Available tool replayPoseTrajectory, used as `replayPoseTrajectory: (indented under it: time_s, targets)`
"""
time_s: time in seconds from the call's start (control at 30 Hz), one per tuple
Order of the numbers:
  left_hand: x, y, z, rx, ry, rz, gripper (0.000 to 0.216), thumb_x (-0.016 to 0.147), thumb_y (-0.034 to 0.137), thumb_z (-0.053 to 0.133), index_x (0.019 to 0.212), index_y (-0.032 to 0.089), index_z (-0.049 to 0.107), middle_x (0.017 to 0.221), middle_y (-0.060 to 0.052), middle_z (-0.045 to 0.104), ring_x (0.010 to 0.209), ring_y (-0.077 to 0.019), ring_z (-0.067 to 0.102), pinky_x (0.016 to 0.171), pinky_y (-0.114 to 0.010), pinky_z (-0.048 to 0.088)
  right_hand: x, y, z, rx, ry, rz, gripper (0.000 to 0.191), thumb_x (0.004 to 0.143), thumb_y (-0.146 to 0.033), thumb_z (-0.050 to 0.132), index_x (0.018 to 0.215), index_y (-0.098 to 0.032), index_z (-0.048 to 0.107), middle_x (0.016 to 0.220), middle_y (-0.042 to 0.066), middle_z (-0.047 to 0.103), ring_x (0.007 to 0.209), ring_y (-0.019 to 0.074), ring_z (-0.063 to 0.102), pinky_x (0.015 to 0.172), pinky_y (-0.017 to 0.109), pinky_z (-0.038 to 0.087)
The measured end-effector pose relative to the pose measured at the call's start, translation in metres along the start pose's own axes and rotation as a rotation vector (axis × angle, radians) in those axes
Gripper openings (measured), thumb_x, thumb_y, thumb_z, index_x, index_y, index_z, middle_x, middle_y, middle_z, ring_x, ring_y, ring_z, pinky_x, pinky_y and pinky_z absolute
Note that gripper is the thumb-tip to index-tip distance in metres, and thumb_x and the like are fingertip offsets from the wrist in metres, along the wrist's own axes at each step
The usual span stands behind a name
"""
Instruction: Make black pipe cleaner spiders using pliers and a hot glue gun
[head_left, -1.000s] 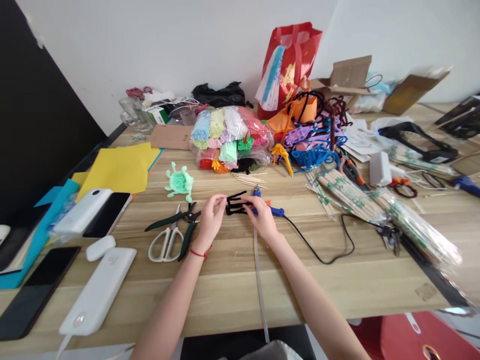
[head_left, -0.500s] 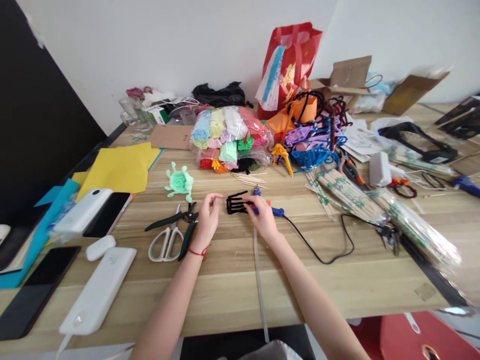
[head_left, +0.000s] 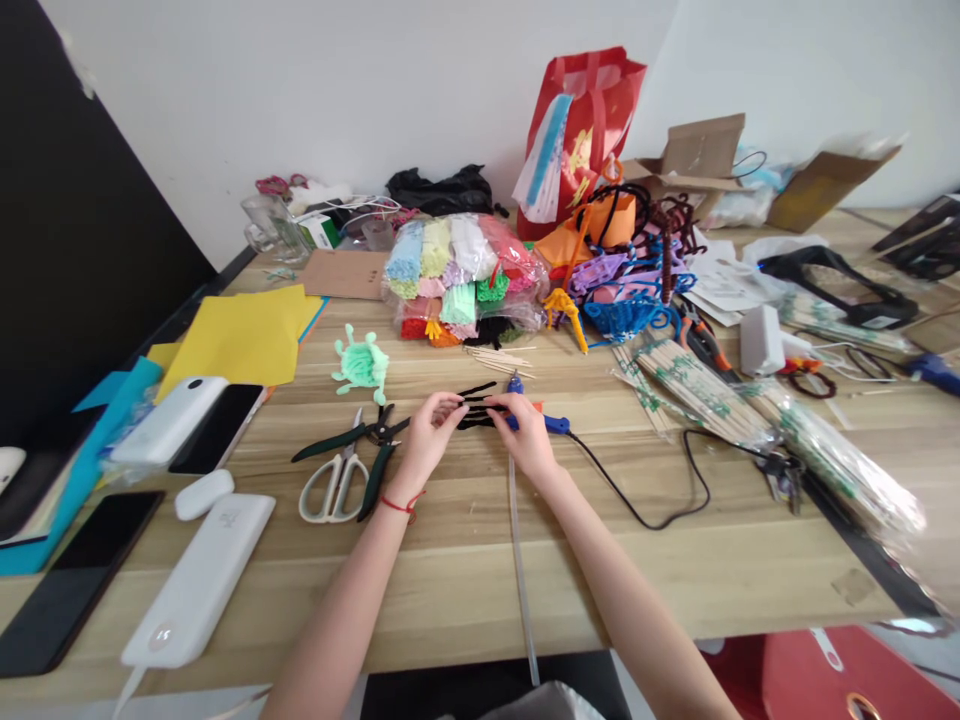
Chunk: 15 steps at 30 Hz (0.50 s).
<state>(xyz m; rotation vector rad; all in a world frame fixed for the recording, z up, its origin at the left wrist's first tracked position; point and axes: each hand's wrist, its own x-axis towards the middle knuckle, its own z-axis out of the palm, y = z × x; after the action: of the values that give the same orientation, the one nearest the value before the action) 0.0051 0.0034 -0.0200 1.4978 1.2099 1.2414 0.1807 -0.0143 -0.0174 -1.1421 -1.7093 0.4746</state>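
Several black pipe cleaners [head_left: 478,388], bent into a small rake-like shape, are between my two hands above the table. My left hand [head_left: 433,428] is closed in a pinch on their left end and covers most of it. At the right, my right hand [head_left: 523,425] pinches the strands between thumb and fingertips. Just beyond and under the right hand lies a blue glue gun [head_left: 556,425], with a long clear glue stick [head_left: 517,560] running toward the table's front edge. Scissors with white handles [head_left: 334,490] and dark green pliers [head_left: 375,475] rest left of my left hand.
A mint-green fuzzy figure [head_left: 362,364] sits at the left. Behind are bagged coloured pipe cleaners [head_left: 461,260], wooden sticks [head_left: 499,358] and a red bag [head_left: 585,130]. A black cord [head_left: 645,522] curves rightward. Phones and a white power bank [head_left: 199,580] occupy the left side.
My left hand has moved right from beside the black pipe cleaners and closed on their left end. My right hand stays almost where it was, pinching them.
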Motion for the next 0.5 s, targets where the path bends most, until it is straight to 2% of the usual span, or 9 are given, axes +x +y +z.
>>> replayPoseTrajectory:
  time_s: [0.13, 0.27, 0.4, 0.5]
  targets:
    - [0.001, -0.001, 0.003, -0.050, 0.029, -0.013, 0.026, 0.075, 0.037, 0.070, 0.091, 0.018, 0.064, 0.089, -0.005, 0.068, 0.082, -0.0164, 0.064, 0.072, -0.027, 0.049, 0.001, -0.004, -0.001, -0.011, -0.002, 0.005, 0.015, 0.091, -0.028, 0.052, 0.099, -0.023, 0.064, 0.096, 0.007, 0.069, 0.093, 0.0221, 0.063, 0.084, 0.038, 0.052]
    - [0.002, 0.001, 0.001, -0.117, 0.057, -0.060, 0.025, 0.073, 0.033, 0.071, 0.090, 0.018, 0.063, 0.084, -0.004, 0.066, 0.078, -0.0146, 0.063, 0.071, -0.026, 0.050, 0.003, -0.012, -0.006, -0.018, 0.079, 0.007, 0.014, 0.091, -0.032, 0.053, 0.091, -0.023, 0.063, 0.094, 0.007, 0.068, 0.092, 0.0214, 0.062, 0.087, 0.038, 0.049]
    - [0.004, 0.003, -0.002, -0.176, 0.095, -0.091, 0.026, 0.071, 0.031, 0.073, 0.090, 0.017, 0.063, 0.082, -0.003, 0.066, 0.076, -0.0130, 0.062, 0.073, -0.026, 0.050, 0.004, -0.014, -0.010, -0.015, 0.181, 0.048, 0.026, 0.093, -0.033, 0.047, 0.074, -0.022, 0.060, 0.088, 0.007, 0.065, 0.088, 0.0207, 0.061, 0.084, 0.036, 0.048]
    - [0.005, 0.003, -0.004, -0.239, 0.115, -0.125, 0.029, 0.069, 0.032, 0.075, 0.091, 0.017, 0.062, 0.082, -0.003, 0.067, 0.078, -0.0132, 0.063, 0.072, -0.026, 0.050, 0.004, -0.011, -0.009, 0.010, 0.218, 0.069, 0.030, 0.095, -0.033, 0.042, 0.073, -0.021, 0.059, 0.087, 0.007, 0.063, 0.089, 0.0208, 0.060, 0.083, 0.036, 0.048]
